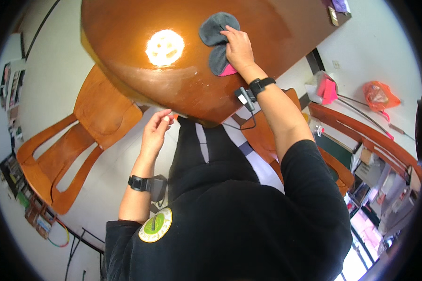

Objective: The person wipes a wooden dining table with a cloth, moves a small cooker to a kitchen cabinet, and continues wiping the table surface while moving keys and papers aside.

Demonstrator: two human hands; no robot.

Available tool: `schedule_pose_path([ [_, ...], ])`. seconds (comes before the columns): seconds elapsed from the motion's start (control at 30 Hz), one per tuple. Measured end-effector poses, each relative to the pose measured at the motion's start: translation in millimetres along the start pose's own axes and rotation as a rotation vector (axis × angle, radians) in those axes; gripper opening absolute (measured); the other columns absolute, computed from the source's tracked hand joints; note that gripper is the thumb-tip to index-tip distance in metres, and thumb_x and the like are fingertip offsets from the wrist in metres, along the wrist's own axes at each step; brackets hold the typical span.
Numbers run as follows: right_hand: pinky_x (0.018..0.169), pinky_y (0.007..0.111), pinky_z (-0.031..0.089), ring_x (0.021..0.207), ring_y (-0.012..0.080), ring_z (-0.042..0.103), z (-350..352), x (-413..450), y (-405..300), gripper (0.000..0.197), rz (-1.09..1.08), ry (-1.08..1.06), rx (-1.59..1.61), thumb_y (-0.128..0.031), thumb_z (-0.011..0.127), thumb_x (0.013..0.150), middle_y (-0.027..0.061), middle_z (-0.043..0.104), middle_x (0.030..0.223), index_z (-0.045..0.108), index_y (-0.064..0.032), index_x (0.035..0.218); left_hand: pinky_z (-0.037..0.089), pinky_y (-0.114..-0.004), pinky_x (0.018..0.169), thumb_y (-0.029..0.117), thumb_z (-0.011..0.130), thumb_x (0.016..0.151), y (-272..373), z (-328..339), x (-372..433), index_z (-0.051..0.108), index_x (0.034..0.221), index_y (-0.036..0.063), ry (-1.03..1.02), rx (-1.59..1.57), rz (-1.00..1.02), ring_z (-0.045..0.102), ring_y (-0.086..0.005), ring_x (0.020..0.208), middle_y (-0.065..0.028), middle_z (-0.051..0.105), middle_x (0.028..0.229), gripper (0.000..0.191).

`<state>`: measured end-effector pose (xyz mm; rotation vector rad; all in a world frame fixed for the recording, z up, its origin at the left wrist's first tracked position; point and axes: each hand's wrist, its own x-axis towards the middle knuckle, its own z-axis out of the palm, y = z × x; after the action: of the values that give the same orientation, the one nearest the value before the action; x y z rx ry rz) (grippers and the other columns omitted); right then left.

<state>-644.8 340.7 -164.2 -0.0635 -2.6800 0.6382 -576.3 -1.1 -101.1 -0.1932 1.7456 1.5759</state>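
Note:
A grey cloth with a pink underside [218, 30] lies bunched in two lobes on the glossy brown wooden table [126, 45]. My right hand [240, 49] grips its middle, thumb and fingertips pressed into the fold, and the pink shows below the palm. Off the table's near edge, my left hand [156, 128] is raised with loosely curled fingers and nothing visible in it. Black bands with small devices circle both wrists.
A wooden chair [102, 109] stands to the left, and another chair [263, 135] is partly hidden under my right arm. Against the right wall are a pink dustpan [327, 90] and an orange plastic bag [380, 95]. A remote control [333, 16] rests at the table's far right.

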Motion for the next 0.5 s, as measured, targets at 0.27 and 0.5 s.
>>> schedule_pose_path([
  [0.27, 0.090, 0.037, 0.042, 0.105, 0.0303, 0.054, -110.3, -41.2, 49.7, 0.032, 0.370, 0.075, 0.196, -0.003, 0.050, 0.079, 0.0152, 0.057, 0.112, 0.061, -0.0107, 0.108, 0.044, -0.026, 0.082, 0.018, 0.050, 0.094, 11.4, -26.1, 21.2, 0.057, 0.115, 0.0072, -0.096, 0.039, -0.049, 0.057, -0.0113, 0.092, -0.0031, 0.062, 0.100, 0.025],
  [0.5, 0.106, 0.050, 0.021, 0.132, 0.0390, 0.025, -42.3, -83.9, 44.2, 0.049, 0.449, 0.060, -0.319, -0.035, 0.040, 0.093, 0.0194, 0.028, 0.144, 0.039, -0.0104, 0.136, 0.044, -0.026, 0.083, 0.020, 0.049, 0.094, 10.9, -44.7, 23.5, 0.057, 0.115, 0.0068, -0.139, 0.134, -0.099, 0.057, -0.0124, 0.093, -0.0040, 0.062, 0.100, 0.026],
])
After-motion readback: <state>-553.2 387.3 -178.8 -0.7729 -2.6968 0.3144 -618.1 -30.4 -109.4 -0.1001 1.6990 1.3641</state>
